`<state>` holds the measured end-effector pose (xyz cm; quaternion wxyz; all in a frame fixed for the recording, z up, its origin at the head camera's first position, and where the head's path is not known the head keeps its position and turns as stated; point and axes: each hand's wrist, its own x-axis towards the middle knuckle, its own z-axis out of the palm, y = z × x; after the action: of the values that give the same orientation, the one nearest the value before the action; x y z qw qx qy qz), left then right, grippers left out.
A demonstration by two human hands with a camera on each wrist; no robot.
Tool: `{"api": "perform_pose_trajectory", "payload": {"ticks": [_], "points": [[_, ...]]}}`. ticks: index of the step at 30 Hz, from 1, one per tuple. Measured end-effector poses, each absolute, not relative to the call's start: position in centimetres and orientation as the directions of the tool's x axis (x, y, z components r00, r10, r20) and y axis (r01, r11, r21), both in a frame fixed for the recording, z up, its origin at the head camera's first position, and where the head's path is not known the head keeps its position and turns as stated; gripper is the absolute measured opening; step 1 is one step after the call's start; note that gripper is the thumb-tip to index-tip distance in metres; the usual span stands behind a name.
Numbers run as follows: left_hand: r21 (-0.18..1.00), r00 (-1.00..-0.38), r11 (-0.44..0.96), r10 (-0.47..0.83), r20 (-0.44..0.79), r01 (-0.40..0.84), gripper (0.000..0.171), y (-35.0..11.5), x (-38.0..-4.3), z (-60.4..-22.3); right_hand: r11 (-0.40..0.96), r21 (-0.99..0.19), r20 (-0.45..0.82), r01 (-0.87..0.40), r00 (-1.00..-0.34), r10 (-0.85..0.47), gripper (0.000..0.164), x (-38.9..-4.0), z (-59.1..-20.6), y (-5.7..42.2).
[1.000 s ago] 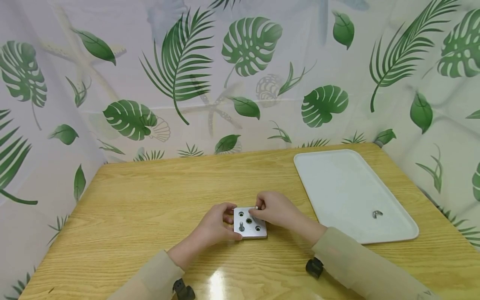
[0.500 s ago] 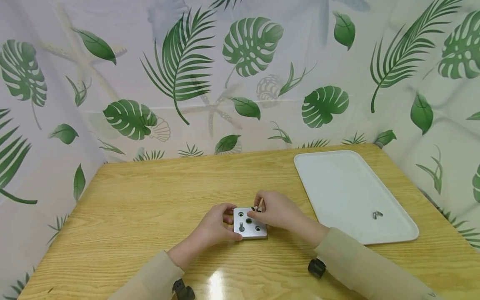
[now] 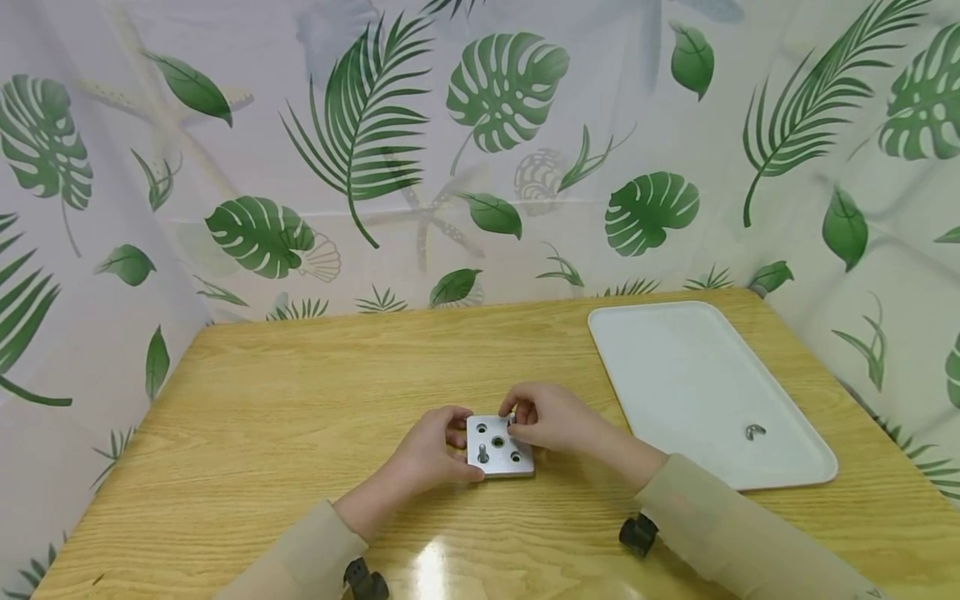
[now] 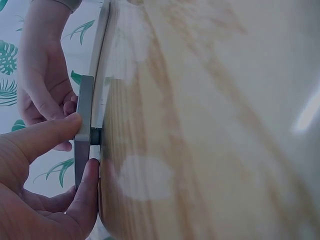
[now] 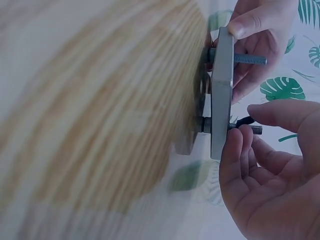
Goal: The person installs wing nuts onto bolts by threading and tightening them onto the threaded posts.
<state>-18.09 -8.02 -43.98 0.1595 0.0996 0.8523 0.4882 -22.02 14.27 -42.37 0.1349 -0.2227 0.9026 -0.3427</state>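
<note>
A square metal plate (image 3: 498, 467) with several holes is raised off the tabletop, the bolt heads beneath it. My left hand (image 3: 433, 450) grips its left side, the thumb on the near edge and fingers at the far edge. One bolt (image 5: 251, 59) stands up bare at the near left corner. At the far right corner my right hand (image 3: 553, 417) pinches a dark wing nut (image 5: 245, 121) on a second bolt (image 5: 257, 130), whose threaded end sticks out past the fingers. In the head view the fingers mostly hide this nut.
A white tray (image 3: 675, 375) lies on the right of the wooden table (image 3: 300, 375), with a small silver wing nut (image 3: 754, 430) near its front. A leaf-printed cloth (image 3: 405, 275) hangs behind the table and along both sides.
Around the far right bolt my right fingers have shifted: half a second ago the nut's dark wings showed between them, now they cover it. My left hand and the plate stay in place.
</note>
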Motion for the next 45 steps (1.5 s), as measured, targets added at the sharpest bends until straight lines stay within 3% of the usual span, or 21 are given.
{"api": "perform_pose_trajectory", "payload": {"ticks": [13, 28, 45], "points": [[0.860, -0.930, 0.510, 0.316, -0.186, 0.002, 0.080, -7.9, -18.0, -43.8, 0.768, -0.594, -0.099, -0.240, -0.926, -0.365, 0.022, -21.7, -42.4, 13.3], [0.855, -0.934, 0.518, 0.311, -0.177, 0.011, 0.080, -7.9, -18.0, -44.0, 0.862, -0.463, -0.100, -0.208, -0.954, -0.284, 0.032, -21.9, -42.9, 12.4], [0.851, -0.934, 0.525, 0.305, -0.186, 0.002, 0.081, -7.9, -17.9, -43.6, 0.662, -0.698, -0.073, -0.273, -0.892, -0.445, 0.035, -21.6, -42.6, 14.3]]}}
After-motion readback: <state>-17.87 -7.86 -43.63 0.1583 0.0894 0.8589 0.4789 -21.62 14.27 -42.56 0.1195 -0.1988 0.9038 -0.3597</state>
